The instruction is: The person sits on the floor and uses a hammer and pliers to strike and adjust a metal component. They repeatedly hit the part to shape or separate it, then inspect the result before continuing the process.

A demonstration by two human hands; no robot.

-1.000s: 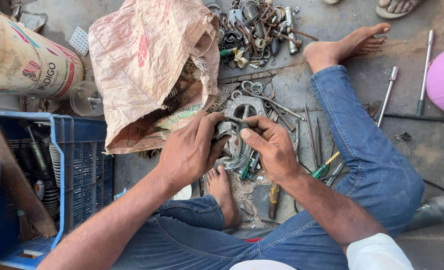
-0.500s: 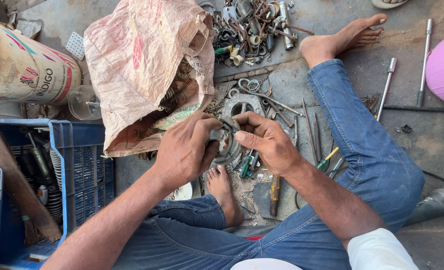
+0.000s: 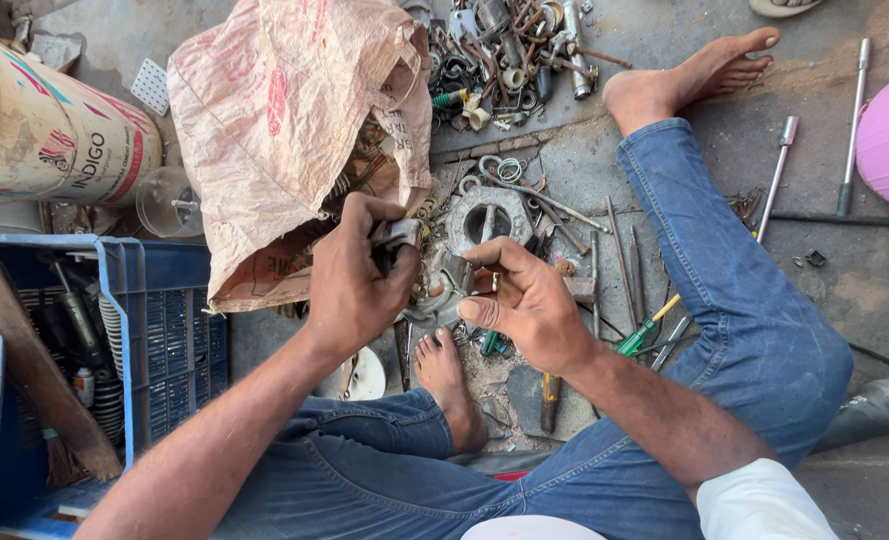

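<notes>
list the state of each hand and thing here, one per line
left hand: closed around a small dark metal part
right hand: open, fingers curled, tips near the parts on the ground
sack: mouth open, lying on its side
blue crate: open top, tools inside
green screwdriver: lying flat by the leg
round metal housing: flat on the ground

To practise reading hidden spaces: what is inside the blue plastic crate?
Through the blue plastic crate's open top show dark cylindrical parts, a coiled spring and a wooden plank leaning across. Whatever lies beneath the plank is covered.
</notes>
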